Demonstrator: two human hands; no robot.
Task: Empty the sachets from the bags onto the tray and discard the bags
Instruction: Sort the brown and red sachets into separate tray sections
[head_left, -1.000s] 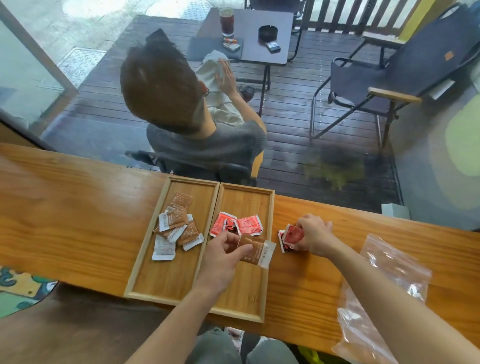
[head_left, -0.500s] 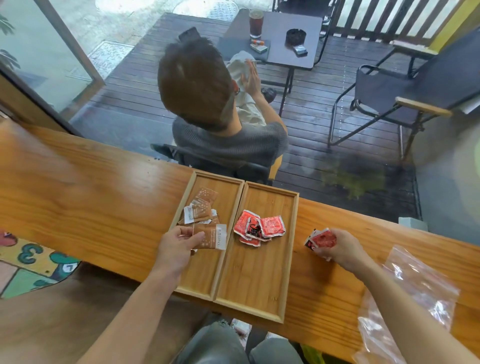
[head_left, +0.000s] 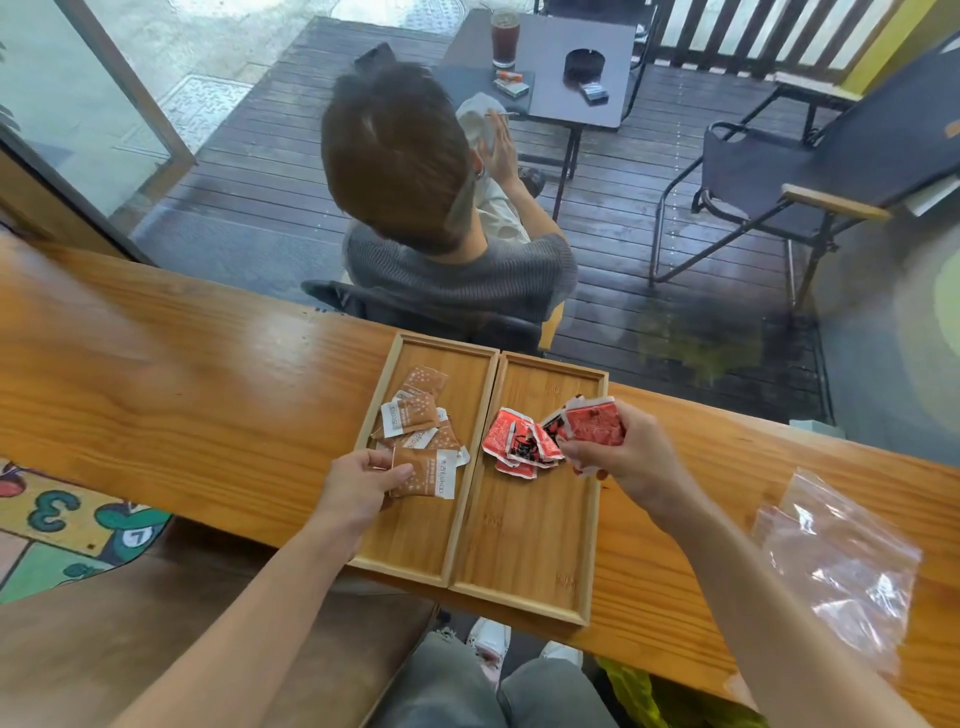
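Two wooden trays sit side by side on the counter. The left tray (head_left: 415, 540) holds a pile of brown sachets (head_left: 415, 410). My left hand (head_left: 358, 483) pinches one brown sachet (head_left: 428, 473) low over that tray's middle. The right tray (head_left: 524, 561) holds a small heap of red sachets (head_left: 511, 441). My right hand (head_left: 628, 457) grips a few red sachets (head_left: 592, 426) above the right tray's right rim. An empty clear plastic bag (head_left: 841, 561) lies flat on the counter at the far right.
The wooden counter (head_left: 182, 395) runs left to right, with a glass pane behind it. Beyond the glass a person sits on a chair with their back to me, near a small dark table and a folding chair. My knees and shoes show below the counter.
My left hand carried the brown sachet from over the right tray to the left tray. My right hand lifted red sachets off the counter and brought them left to the right tray.
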